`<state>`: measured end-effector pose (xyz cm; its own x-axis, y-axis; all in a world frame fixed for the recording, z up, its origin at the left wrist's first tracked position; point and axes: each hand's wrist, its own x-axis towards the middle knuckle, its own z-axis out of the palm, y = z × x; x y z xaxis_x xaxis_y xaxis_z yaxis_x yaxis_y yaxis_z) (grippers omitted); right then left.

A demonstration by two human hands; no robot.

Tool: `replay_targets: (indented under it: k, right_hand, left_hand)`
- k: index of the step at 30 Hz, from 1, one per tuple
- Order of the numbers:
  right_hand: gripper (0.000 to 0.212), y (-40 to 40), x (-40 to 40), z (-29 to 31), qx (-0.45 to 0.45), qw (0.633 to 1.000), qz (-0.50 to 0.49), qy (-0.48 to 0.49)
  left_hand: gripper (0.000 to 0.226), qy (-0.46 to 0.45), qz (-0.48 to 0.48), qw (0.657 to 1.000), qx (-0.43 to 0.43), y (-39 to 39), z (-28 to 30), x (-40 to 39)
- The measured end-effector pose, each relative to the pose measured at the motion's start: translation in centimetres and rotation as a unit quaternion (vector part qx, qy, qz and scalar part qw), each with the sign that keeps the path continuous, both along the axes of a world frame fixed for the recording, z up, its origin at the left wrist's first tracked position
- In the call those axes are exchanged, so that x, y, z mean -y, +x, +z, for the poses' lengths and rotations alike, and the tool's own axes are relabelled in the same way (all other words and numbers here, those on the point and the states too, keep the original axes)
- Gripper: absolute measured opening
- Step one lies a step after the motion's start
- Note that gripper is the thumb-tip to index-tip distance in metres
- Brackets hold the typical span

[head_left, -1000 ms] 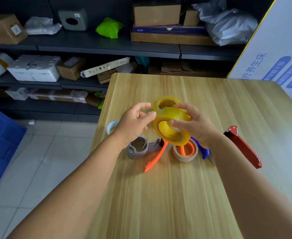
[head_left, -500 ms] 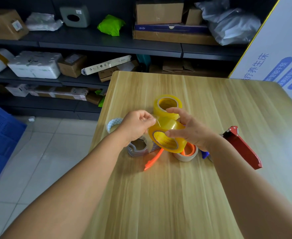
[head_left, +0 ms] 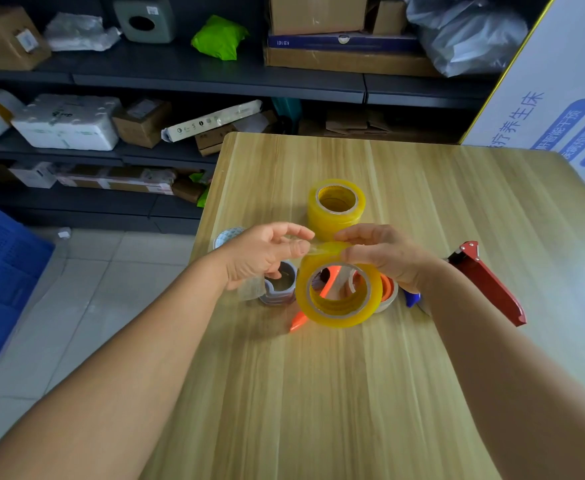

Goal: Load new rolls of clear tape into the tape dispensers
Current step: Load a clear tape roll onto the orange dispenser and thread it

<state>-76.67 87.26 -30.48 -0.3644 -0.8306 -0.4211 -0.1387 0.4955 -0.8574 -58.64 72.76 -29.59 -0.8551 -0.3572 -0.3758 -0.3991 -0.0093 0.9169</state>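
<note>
1. Hovering above the worktop (head_left: 318,393), the yellowish see-through tape roll (head_left: 338,295) stands on edge, its cardboard core facing the camera.
2. Right hand (head_left: 384,254) grips its top; left hand (head_left: 263,254) pinches the peeled tape end (head_left: 313,250).
3. Behind the held roll sits a second roll (head_left: 336,207).

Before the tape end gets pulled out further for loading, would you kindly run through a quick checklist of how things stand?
1. Right hand grips the held roll: ok.
2. Left hand pinches the tape end: ok.
3. Roll lifted clear of the table: ok.
4. Grey dispenser within reach, below the left hand: ok.
5. Dispenser hub empty: cannot tell, partly hidden.
6. Spare roll standing apart behind: ok.
</note>
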Motion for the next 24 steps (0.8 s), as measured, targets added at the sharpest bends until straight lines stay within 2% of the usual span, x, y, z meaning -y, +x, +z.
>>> replay_targets:
  k: [3,6,12,15,20,24]
  right_hand:
    - [0.042,0.1,0.1,-0.1,0.011,0.999,-0.022,-0.022]
    - [0.024,0.3,0.1,-0.2,0.039,0.996,-0.058,-0.047]
    - [0.019,1.1,0.8,-0.8,0.041,0.995,-0.067,-0.055]
    - [0.019,1.3,1.0,-1.1,0.025,0.996,-0.069,-0.051]
    - [0.022,1.7,1.2,-1.6,0.016,0.996,-0.068,-0.047]
    - [0.018,1.8,1.5,-2.2,0.016,0.995,-0.086,-0.054]
  left_hand:
    - [0.041,0.042,-0.01,0.999,-0.014,0.8,-0.5,-0.2]
    - [0.035,0.051,0.017,0.998,-0.023,1.5,-1.1,0.0]
    - [0.06,-0.007,0.055,0.998,0.0,2.0,-2.2,-0.3]
    - [0.048,-0.044,0.092,0.995,-0.018,2.4,-2.9,-0.5]
    - [0.016,-0.104,0.167,0.978,-0.069,3.1,-3.5,-0.3]
    - [0.011,-0.15,0.187,0.97,-0.046,3.1,-3.7,-0.5]
